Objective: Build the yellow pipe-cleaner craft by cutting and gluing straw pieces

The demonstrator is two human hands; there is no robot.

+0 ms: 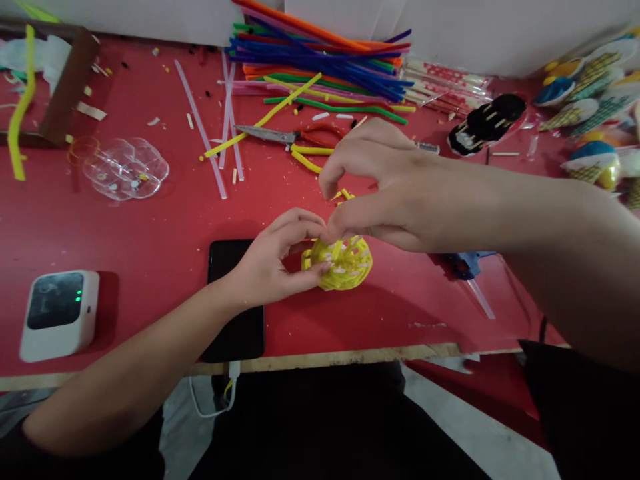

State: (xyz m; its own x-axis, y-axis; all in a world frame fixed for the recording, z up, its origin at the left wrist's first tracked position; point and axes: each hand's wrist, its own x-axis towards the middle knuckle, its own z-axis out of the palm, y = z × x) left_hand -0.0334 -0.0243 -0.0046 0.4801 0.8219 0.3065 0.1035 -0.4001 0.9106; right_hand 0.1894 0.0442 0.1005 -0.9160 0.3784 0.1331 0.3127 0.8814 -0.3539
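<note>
A small yellow woven ball of pipe cleaner (345, 263) rests on the red table (165, 220) near its front edge. My left hand (277, 257) curls round the ball's left side, fingers closed on it. My right hand (373, 183) hovers just above the ball, thumb and fingers pinched on a yellow pipe-cleaner end that sticks up from it. Loose yellow pipe-cleaner pieces (307, 157) lie just behind my right hand.
A black phone (235, 327) lies under my left wrist. A white device (60, 313) sits front left, a clear flower-shaped tray (127, 170) farther back. Scissors (287, 137), a pile of coloured pipe cleaners (325, 67), a blue glue gun (467, 263) and finished woven figures (590, 100) surround the spot.
</note>
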